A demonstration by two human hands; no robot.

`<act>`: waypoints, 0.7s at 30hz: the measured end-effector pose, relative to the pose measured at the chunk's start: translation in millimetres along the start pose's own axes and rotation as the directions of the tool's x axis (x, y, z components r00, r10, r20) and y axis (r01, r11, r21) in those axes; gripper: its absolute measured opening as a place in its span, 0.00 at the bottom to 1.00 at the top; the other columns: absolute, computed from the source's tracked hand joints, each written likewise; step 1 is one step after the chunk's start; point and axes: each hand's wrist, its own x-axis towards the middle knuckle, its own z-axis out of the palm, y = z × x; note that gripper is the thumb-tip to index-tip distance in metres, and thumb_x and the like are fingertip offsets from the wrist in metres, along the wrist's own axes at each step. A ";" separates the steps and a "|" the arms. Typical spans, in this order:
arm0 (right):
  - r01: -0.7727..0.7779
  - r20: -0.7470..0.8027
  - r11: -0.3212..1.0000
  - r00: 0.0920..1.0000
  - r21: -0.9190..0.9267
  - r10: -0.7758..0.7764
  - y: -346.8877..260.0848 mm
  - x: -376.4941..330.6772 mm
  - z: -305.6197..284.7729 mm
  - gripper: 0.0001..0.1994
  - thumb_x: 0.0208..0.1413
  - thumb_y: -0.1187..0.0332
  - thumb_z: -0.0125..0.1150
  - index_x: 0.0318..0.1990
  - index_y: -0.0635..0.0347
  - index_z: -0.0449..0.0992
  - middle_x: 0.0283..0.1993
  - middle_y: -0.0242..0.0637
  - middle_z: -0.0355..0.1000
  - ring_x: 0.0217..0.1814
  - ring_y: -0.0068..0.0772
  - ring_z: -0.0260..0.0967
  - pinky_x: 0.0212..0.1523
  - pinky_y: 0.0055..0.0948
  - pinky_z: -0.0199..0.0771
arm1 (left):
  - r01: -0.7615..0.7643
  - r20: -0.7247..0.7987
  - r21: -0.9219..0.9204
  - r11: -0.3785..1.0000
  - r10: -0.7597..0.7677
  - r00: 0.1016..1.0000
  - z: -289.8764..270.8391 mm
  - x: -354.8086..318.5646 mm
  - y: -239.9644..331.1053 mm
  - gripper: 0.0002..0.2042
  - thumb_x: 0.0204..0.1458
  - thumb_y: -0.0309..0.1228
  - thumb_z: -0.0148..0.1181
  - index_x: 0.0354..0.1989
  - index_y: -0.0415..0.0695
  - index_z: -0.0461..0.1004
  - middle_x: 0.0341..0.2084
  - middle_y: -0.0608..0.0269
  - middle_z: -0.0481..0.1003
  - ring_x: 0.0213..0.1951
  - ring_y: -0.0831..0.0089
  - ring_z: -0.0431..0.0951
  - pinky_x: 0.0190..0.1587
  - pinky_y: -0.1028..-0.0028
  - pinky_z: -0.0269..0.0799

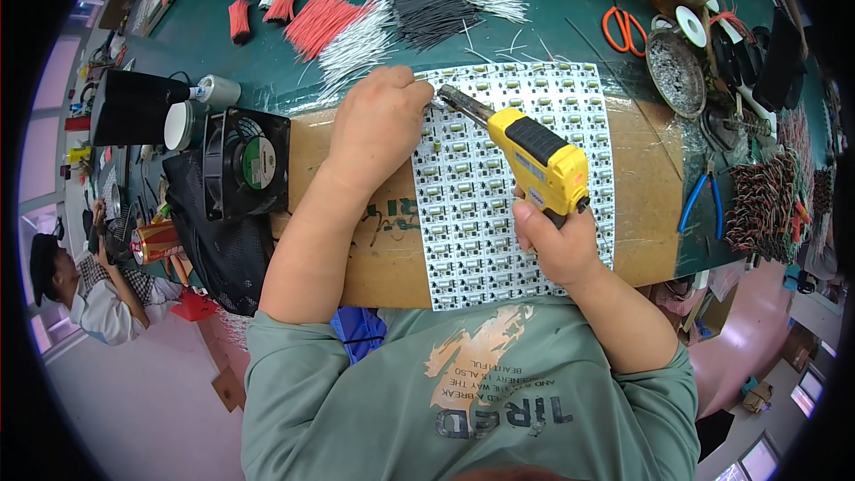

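My right hand is wrapped round the grip of a yellow and black soldering gun. Its metal tip reaches the upper left part of a large white panel of small circuit boards. Close beside that tip, my left hand is closed in a pinch over the panel's upper left corner. What its fingertips hold, if anything, is hidden. Bundles of red wires, white wires and black wires lie just beyond the panel.
The panel rests on a brown board on the green table. At left stands a black fan. At right lie orange scissors, a metal dish, blue-handled pliers and a wire heap. A person sits far left.
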 end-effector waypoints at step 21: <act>0.115 0.065 0.971 0.989 0.209 -0.131 10.0 -10.4 -6.8 0.09 0.56 0.71 0.61 0.43 0.60 0.71 0.31 0.26 0.68 0.32 0.16 0.64 0.34 0.21 0.67 | 0.007 -0.022 -0.013 1.000 -0.007 1.000 -1.2 -0.2 0.1 0.02 0.42 0.23 0.59 0.25 0.43 0.77 0.25 0.60 0.72 0.33 0.60 0.75 0.37 0.63 0.72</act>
